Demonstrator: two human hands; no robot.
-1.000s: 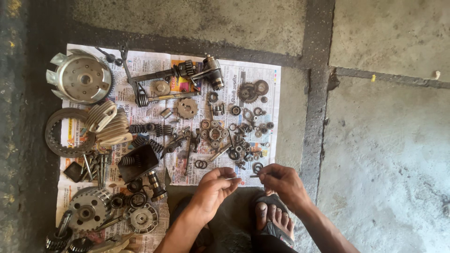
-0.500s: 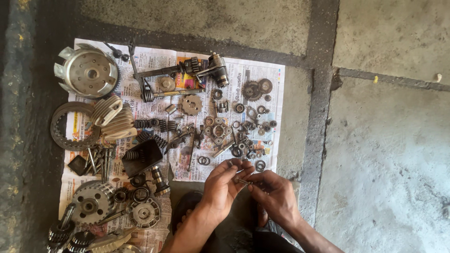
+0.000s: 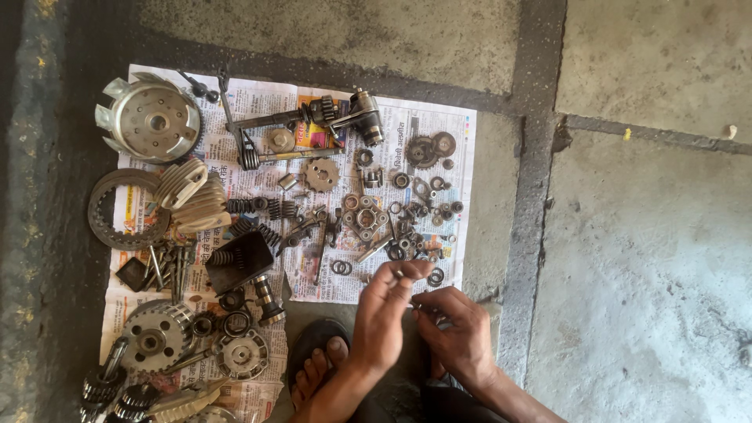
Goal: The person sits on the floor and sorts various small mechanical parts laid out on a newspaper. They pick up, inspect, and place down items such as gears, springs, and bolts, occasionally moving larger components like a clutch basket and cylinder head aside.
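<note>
Small metal part (image 3: pixel 413 307), too tiny to identify, is being pinched between the fingertips of the left hand (image 3: pixel 385 313) and right hand (image 3: pixel 458 329), just off the near edge of the newspaper (image 3: pixel 258 184). Both hands are closing on it together above the concrete floor (image 3: pixel 642 258). Working over the paper, beside the loose washers (image 3: pixel 341 267), is looking advisable so a dropped piece is not rolling away.

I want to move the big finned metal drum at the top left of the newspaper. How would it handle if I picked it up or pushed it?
The metal drum looks thick and solid, so probably heavy and stiff. Lying flat, it likely won't roll. Pushed, it might drag or tear the newspaper.
</note>
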